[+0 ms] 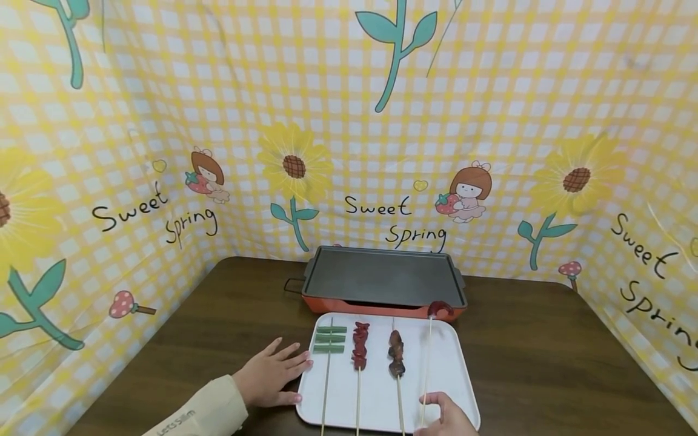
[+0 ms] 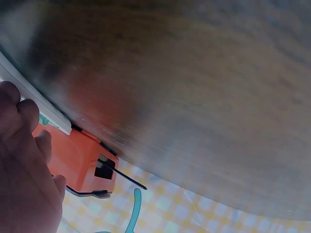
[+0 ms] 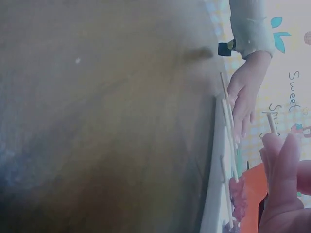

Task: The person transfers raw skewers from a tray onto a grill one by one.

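My right hand (image 1: 446, 416) pinches the lower end of a thin wooden skewer (image 1: 427, 363) between thumb and fingers, at the right side of a white tray (image 1: 458, 363). A dark red, curled piece (image 1: 439, 310) tops that skewer, over the front edge of the grill. My left hand (image 1: 272, 373) lies with fingers spread by the tray's left rim, fingertips at the edge. On the tray lie a skewer of green pieces (image 1: 329, 339), one of red meat-like pieces (image 1: 360, 346) and one of browned pieces (image 1: 397, 354). The right wrist view shows the held stick's end (image 3: 271, 122) above the fingers.
An orange electric grill (image 1: 349, 306) with a flat dark griddle plate (image 1: 387, 275) stands just behind the tray. A black wire handle (image 1: 293, 284) juts from its left side. Brown wooden table (image 1: 545, 351) surrounds them, with a yellow checked cloth (image 1: 507, 91) hanging behind and at both sides.
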Tool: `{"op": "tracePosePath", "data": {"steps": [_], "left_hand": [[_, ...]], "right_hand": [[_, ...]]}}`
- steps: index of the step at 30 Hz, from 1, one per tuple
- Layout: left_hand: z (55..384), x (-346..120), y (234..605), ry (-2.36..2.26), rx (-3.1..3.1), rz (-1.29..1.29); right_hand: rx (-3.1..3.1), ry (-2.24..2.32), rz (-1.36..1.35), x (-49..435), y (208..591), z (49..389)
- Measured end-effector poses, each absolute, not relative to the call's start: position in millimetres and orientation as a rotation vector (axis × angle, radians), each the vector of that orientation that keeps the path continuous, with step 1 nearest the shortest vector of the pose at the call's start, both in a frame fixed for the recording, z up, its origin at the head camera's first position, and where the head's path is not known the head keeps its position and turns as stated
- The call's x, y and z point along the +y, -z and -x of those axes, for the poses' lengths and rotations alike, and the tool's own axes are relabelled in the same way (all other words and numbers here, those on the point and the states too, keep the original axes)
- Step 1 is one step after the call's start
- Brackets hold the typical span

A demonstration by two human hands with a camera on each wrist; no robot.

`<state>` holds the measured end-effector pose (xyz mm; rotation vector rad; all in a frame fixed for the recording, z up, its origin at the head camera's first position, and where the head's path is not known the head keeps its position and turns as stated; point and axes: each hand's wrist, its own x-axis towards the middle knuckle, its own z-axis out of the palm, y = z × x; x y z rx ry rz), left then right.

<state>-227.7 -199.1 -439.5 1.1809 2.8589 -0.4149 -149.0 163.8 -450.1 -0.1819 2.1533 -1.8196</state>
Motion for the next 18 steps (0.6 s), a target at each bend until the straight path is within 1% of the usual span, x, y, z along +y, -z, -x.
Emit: {"op": "tracePosePath", "data": {"steps": [8, 18], "left_hand": [[227.5, -198.7, 436.5, 0.417, 2.873, -1.215], [227.7, -199.1, 439.6, 0.396, 2.846, -1.175]], "right_hand": [[2.123, 1.905, 0.071, 154.6, 432.5, 158.0], [2.233, 1.915, 0.002, 146.0, 416.5, 189.0]]}}
